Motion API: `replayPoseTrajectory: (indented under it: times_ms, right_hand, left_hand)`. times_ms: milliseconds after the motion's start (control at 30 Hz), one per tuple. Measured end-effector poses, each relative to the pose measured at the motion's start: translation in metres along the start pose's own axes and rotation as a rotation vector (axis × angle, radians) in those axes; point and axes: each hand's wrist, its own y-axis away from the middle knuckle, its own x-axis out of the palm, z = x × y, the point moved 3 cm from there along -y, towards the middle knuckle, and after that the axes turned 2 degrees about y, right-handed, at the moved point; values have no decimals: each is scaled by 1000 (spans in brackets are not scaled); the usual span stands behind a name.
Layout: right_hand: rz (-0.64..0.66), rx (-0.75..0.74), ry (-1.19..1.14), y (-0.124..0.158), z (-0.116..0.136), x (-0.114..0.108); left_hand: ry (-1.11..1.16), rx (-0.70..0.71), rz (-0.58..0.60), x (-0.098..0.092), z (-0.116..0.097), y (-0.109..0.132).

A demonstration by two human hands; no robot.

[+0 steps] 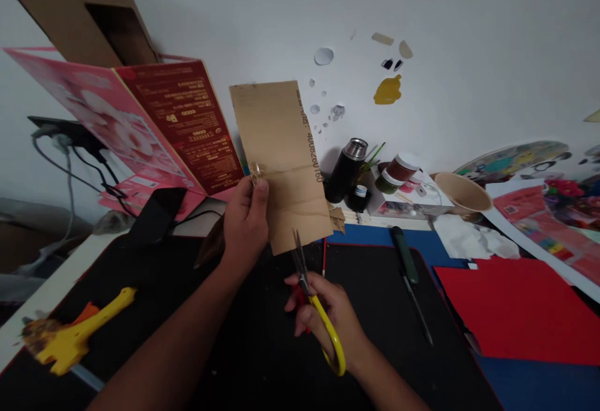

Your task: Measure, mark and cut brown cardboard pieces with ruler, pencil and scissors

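Observation:
A flat piece of brown cardboard (281, 142) with printed digits along its right edge is held up by my left hand (246, 217), whose thumb presses its front near the lower left. A clear patch, perhaps tape, shows beside that thumb. My right hand (332, 314) grips a pair of scissors (304, 273) with yellow and red handles. The blades point up and overlap the cardboard's lower edge from my view; whether they touch it I cannot tell. Below both hands lies a black mat (262, 348).
A yellow giraffe-like figure (70, 342) lies on the left, near a black phone (157, 217). Pink packaging (154, 123) stands behind. To the right are a screwdriver-like tool (410, 273), red sheet (525, 311) and crumpled tissue (473, 239). A black thermos (345, 170) and paint jars (398, 170) stand by the wall.

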Motion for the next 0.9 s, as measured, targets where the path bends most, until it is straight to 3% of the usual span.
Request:
replayPoseTrajectory:
  times_ms: [900]
  right_hand:
    - [-70,-6,151,-1,9,-2]
  left_hand:
    - [-6,9,32,5,0,4]
